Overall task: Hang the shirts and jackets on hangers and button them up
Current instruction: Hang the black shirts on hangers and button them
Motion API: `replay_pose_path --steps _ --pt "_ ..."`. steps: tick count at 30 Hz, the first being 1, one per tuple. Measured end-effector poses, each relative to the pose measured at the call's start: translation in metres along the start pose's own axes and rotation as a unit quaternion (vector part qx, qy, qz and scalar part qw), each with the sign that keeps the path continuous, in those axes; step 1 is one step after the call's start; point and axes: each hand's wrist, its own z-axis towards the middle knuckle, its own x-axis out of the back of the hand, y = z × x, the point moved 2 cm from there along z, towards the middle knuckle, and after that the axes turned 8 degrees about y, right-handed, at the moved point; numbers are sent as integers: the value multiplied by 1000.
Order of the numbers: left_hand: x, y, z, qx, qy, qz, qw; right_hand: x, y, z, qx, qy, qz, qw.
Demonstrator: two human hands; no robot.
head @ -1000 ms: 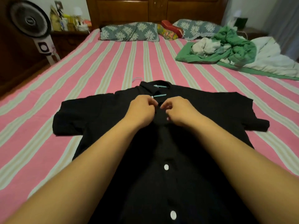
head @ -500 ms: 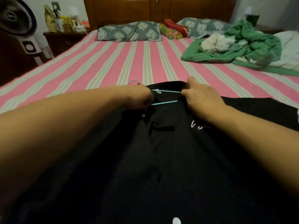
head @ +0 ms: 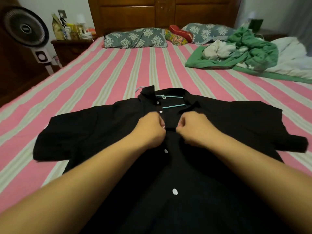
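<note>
The shirt (head: 219,125) lies flat on the bed (head: 101,78) over a hanger (head: 170,102), with pillows (head: 135,38) behind it, a heap of clothes (head: 244,49) to the right and a fan (head: 25,29) to the left.

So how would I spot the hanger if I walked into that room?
Start at the pink striped bed and find the black shirt spread flat on it. Look inside its open collar: the hanger is the thin teal wire there, with its hook poking out past the collar's left side, the only teal thing on the black cloth.
</note>
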Motion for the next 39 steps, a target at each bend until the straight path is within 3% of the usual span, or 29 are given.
replay_pose_path --steps 2,4,11,15,19,22,26,28,30,33,36,39 --pt "-11 -9 -23 47 -81 8 996 -10 -5 -34 -42 -85 -11 995" --pt "-19 -18 -38 57 -81 41 994 -20 -10 -59 -67 -116 -42 990" --pt "-25 -20 -67 46 2 7 999 -19 -11 -66 -184 -56 -7 981" --pt "-26 -14 -70 40 5 47 998 -23 6 -55 -255 -83 86 960" --pt "-22 -11 -73 13 11 82 996 -28 15 -46 -248 -88 158 952" --pt "-16 -7 -74 26 5 97 995 -32 11 -50 -256 -103 293 915" --pt "-13 -8 -66 42 -17 96 994 -30 6 -53 -254 -99 361 892" --pt "-12 -13 -62 63 -9 56 996 -25 6 -53 -257 -101 386 880" --pt "-15 -19 -57 103 -2 -73 992 -23 5 -54 -254 -107 404 872" --pt "-16 -23 -56 172 -22 -255 951 -23 1 -59 -243 -115 436 859" --pt "-16 -22 -56 178 -37 -273 945 -23 2 -60 -245 -125 491 826" --pt "-16 -21 -57 180 -38 -272 945 -25 3 -58 -230 -111 452 855"
